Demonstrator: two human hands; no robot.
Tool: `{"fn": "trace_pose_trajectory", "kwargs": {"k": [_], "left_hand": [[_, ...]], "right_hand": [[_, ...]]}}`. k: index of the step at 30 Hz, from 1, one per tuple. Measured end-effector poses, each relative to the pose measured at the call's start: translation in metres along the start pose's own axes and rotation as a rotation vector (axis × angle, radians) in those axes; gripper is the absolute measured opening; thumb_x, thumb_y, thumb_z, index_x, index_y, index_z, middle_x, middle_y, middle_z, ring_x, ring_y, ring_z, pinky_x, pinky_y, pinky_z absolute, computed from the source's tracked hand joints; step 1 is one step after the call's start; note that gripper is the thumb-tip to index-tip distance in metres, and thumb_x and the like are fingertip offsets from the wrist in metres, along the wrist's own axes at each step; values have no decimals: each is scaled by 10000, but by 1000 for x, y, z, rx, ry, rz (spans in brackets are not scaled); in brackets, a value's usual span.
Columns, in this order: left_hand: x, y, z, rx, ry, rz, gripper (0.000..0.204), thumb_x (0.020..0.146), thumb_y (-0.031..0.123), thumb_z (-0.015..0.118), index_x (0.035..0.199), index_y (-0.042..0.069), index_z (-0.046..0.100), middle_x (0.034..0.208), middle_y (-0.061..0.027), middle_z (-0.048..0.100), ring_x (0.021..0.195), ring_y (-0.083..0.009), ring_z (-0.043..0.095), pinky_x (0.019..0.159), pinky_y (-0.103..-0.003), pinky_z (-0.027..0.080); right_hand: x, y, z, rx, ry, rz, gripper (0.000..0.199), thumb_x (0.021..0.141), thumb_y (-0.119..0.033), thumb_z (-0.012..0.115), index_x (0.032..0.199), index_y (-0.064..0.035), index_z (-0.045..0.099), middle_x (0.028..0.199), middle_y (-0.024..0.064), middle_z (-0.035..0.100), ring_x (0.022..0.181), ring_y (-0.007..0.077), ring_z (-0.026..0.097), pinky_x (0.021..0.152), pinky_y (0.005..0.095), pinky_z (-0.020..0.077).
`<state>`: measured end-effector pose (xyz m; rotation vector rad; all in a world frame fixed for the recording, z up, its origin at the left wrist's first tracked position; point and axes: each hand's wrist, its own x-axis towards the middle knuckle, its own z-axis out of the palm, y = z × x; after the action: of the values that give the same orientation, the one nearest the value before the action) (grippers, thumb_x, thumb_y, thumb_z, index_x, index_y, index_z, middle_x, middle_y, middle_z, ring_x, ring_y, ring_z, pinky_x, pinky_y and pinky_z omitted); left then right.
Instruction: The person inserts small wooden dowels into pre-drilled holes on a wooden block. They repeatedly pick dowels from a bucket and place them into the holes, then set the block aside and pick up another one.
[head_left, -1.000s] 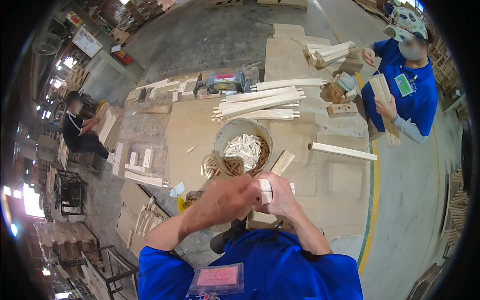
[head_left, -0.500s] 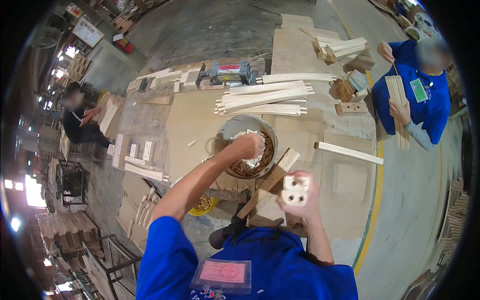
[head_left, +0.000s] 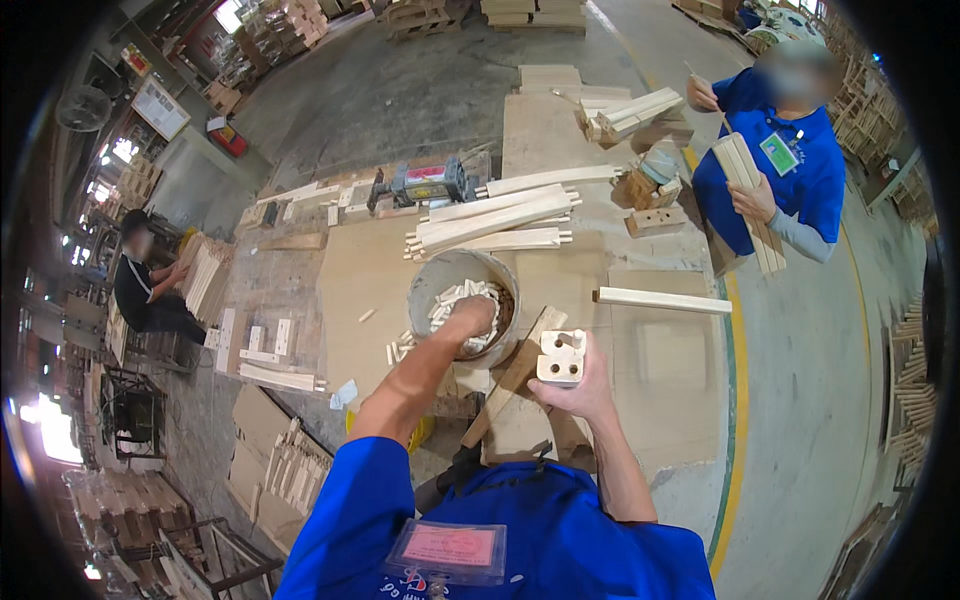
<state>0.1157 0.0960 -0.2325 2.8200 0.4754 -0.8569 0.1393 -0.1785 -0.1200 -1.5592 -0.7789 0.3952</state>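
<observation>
My left hand (head_left: 474, 318) reaches into a grey bucket (head_left: 416, 290) of short wooden dowels (head_left: 452, 296). Its fingers look curled down among the dowels, and their tips are hidden. To the right of the bucket, my right hand (head_left: 583, 392) grips pale wooden pieces (head_left: 560, 357) held side by side, their drilled ends facing up. A dowel (head_left: 579, 340) stands in the upper right hole, while the other visible holes look dark and unfilled. Below that hand, a brown wooden board (head_left: 513, 378) lies slanted near the table's front edge.
Beyond the bucket lies a stack of pale slats (head_left: 495, 218) with pegged ends, near a grey clamp-like machine (head_left: 425, 182). A single slat (head_left: 665, 300) lies at the right. A co-worker (head_left: 775, 155) holds wooden pieces at the far right. Loose dowels (head_left: 398, 350) lie left of the bucket.
The whole view has shifted. My left hand has moved toward the near right side of the bucket. My right hand has risen slightly with the wooden pieces, whose holes now show more sharply.
</observation>
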Motion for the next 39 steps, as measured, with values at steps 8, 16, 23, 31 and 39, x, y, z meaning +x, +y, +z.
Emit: {"fn": "trace_pose_trajectory", "kwargs": {"k": [8, 16, 23, 31, 39], "left_hand": [[-78, -15, -47, -838, 449, 70, 160, 858, 94, 644, 955, -27, 680, 873, -145, 702, 827, -199, 686, 720, -355, 543], [-208, 60, -137, -920, 630, 610, 99, 921, 81, 650, 1005, 29, 653, 841, -106, 661, 724, -190, 624, 667, -292, 493], [-229, 73, -132, -471, 665, 543, 64, 886, 66, 669, 923, 20, 645, 761, -137, 617, 656, -305, 605, 600, -383, 478], [-211, 64, -155, -628, 472, 547, 52, 867, 54, 633, 888, 8, 623, 756, -158, 611, 702, -357, 630, 638, -422, 498], [-195, 62, -155, -557, 525, 595, 79, 883, 74, 619, 872, -2, 603, 755, -167, 611, 692, -361, 620, 631, -433, 490]], "right_hand": [[-1, 0, 0, 70, -14, 23, 655, 608, -226, 900, 1130, -37, 552, 970, 55, 668, 858, 136, 647, 772, 318, 540], [6, -1, 12, -10, -60, -26, 666, 599, -237, 910, 1133, -30, 570, 954, 81, 675, 835, 182, 662, 757, 348, 542], [10, -2, 21, -55, -87, -69, 665, 593, -247, 920, 1125, -35, 581, 944, 101, 685, 823, 206, 675, 756, 355, 549], [13, -1, 20, -48, -71, -126, 639, 600, -214, 905, 1124, -44, 582, 945, 122, 713, 838, 260, 724, 750, 366, 573], [26, -2, 24, -103, -46, -82, 659, 581, -193, 910, 1137, -58, 584, 933, 137, 711, 812, 308, 724, 723, 386, 572]]}}
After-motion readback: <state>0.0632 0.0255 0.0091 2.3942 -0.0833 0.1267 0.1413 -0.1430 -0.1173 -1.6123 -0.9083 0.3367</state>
